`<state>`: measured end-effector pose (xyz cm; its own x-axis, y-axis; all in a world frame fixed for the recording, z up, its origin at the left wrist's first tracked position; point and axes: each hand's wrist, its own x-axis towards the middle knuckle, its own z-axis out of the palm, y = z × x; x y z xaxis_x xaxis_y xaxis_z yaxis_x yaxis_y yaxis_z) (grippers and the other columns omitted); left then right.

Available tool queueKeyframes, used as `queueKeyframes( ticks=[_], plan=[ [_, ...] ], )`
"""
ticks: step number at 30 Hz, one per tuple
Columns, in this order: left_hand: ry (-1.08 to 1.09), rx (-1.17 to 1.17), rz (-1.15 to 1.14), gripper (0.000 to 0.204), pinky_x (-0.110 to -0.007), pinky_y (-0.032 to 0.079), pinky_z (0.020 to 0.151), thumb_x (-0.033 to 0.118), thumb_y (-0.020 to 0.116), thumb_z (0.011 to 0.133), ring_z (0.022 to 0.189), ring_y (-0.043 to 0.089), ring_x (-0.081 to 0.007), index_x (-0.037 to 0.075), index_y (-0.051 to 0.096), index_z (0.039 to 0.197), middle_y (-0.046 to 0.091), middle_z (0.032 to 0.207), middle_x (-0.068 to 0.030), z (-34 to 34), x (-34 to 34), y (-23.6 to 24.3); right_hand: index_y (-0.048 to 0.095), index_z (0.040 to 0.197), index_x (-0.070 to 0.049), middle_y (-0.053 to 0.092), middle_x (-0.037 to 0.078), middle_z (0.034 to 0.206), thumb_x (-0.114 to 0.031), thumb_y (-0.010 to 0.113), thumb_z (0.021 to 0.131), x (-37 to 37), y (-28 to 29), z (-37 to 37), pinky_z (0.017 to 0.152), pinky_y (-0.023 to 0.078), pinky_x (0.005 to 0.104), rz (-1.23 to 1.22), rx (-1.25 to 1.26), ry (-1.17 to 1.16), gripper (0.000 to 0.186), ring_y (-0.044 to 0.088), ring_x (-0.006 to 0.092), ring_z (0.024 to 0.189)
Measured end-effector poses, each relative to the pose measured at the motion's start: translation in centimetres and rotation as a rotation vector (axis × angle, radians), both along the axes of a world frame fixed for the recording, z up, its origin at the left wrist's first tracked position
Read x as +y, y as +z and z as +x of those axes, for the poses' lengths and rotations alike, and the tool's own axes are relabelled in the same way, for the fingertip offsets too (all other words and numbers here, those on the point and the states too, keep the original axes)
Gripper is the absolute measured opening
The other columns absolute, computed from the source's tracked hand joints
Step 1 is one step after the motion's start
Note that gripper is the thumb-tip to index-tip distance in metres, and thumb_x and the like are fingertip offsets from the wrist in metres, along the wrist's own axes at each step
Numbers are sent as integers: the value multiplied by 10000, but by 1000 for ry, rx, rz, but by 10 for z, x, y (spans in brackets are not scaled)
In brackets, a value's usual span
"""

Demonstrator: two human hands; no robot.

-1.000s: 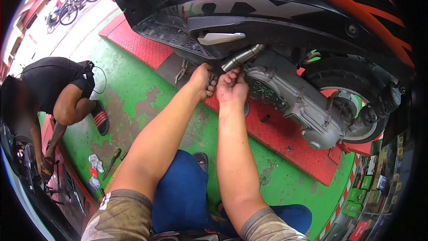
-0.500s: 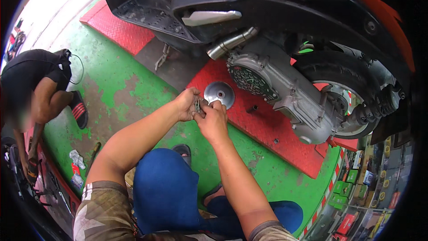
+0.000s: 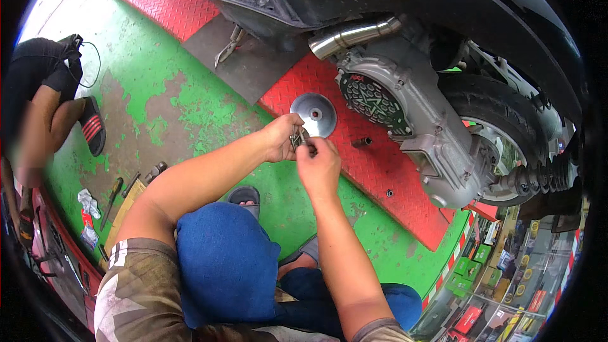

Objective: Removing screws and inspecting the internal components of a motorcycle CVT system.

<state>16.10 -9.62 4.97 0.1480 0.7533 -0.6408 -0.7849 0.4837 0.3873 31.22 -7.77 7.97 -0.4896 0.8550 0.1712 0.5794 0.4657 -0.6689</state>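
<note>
Find the left hand (image 3: 282,140) curled inward, fingers clamped on several slender bolts (image 3: 296,137). Find the right hand (image 3: 318,164) just beside it on the right, thumb and fingers drawn together at the same bolts. Cannot tell, with the fingertips partly hidden, of any firm right-hand grip on a single bolt. Locate the bolts at the left fingers, between both hands.

Note the disc (image 3: 310,102) just beyond the hands, flat on the red ramp (image 3: 386,174), with a hole at its centre. Note the tube (image 3: 361,142) near the right hand, to its right, and the nut (image 3: 389,193) farther right and closer to the wearer, both on the ramp.

Locate the engine (image 3: 443,180) to the right of the right hand, with a perforated black cover (image 3: 380,104) and, beyond that, the bare pipe (image 3: 354,39). See the wheel (image 3: 487,98) and the shock (image 3: 544,177) well to the right. See the stand (image 3: 229,47) beyond the left hand, leftward. Find the screwdriver (image 3: 113,197) well left of the left hand, and a crouching person (image 3: 41,69) in black farther left.
</note>
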Motion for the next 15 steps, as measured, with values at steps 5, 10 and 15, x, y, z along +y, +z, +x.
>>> queueKeyframes(
  ticks=[5,10,15],
  plan=[
    [-83,77,-35,344,-353,506,679,411,463,982,732,671,-214,119,618,885,676,833,-43,0,0,-11,709,977,-19,677,58,808,-186,617,937,36,-29,39,585,466,300,-382,677,-417,195,599,135,656],
    [-80,206,-45,355,-358,440,603,433,469,955,626,555,-179,121,588,835,556,697,1,2,2,-4,657,1064,-48,656,13,874,-234,600,971,60,-23,74,638,430,270,-575,1055,-680,216,577,112,724],
    [-65,87,10,364,-366,452,623,440,431,953,652,553,-200,114,579,885,556,727,-10,0,3,0,655,1079,-78,645,-1,908,-268,621,971,68,-21,87,718,430,286,-596,1131,-709,221,572,118,796]
  ],
)
